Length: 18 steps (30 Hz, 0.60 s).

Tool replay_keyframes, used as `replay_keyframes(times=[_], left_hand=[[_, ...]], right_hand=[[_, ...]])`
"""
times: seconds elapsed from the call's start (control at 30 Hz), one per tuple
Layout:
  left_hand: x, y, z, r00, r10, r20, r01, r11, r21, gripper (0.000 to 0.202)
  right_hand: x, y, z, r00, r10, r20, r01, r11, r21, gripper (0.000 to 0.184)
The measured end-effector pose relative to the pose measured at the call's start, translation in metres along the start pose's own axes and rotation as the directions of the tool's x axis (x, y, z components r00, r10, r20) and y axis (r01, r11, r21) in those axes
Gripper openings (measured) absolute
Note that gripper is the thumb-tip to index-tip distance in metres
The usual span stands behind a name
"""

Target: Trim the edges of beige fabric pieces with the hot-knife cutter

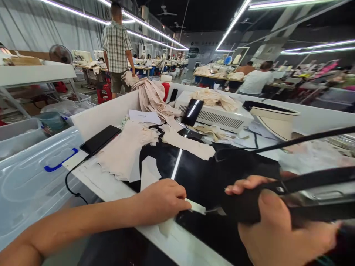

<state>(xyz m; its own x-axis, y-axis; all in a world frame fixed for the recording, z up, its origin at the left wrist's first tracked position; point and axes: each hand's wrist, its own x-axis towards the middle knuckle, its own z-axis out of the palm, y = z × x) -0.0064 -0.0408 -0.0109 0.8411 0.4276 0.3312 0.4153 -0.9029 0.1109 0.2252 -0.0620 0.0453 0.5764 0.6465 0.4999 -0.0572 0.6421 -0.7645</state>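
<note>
My left hand is closed at the near edge of the work surface, pinching a narrow pale fabric strip. The strip's far end points toward my right hand, whose fingers are wrapped round a bulky black tool with a silvery metal part. Motion blur hides the tool's exact kind and its lower end. Under both hands lies a glossy black panel. Left of it is a fanned stack of cream fabric pieces. A pale cut piece lies just beyond my left hand, and a longer cream piece is farther back.
A black phone with a cable lies at the left edge; another phone leans against a white vented box. Draped beige fabric covers the back rim. A black cord crosses at right. Lidded plastic bins stand left; a person stands beyond.
</note>
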Motion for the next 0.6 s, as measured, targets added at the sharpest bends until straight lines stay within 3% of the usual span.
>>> replay_keyframes(times=[0.2,0.6], left_hand=[[-0.011,0.006,0.001,0.998,0.01,-0.064,-0.008,1.0,0.028,0.029],[-0.015,0.008,-0.001,0.998,0.026,-0.052,-0.021,0.996,0.089,0.028]], right_hand=[[-0.005,-0.019,0.022,1.0,0.0,-0.019,-0.001,0.999,-0.051,0.056],[-0.004,-0.004,0.037,0.998,-0.055,0.031,0.054,0.998,0.036,0.054]])
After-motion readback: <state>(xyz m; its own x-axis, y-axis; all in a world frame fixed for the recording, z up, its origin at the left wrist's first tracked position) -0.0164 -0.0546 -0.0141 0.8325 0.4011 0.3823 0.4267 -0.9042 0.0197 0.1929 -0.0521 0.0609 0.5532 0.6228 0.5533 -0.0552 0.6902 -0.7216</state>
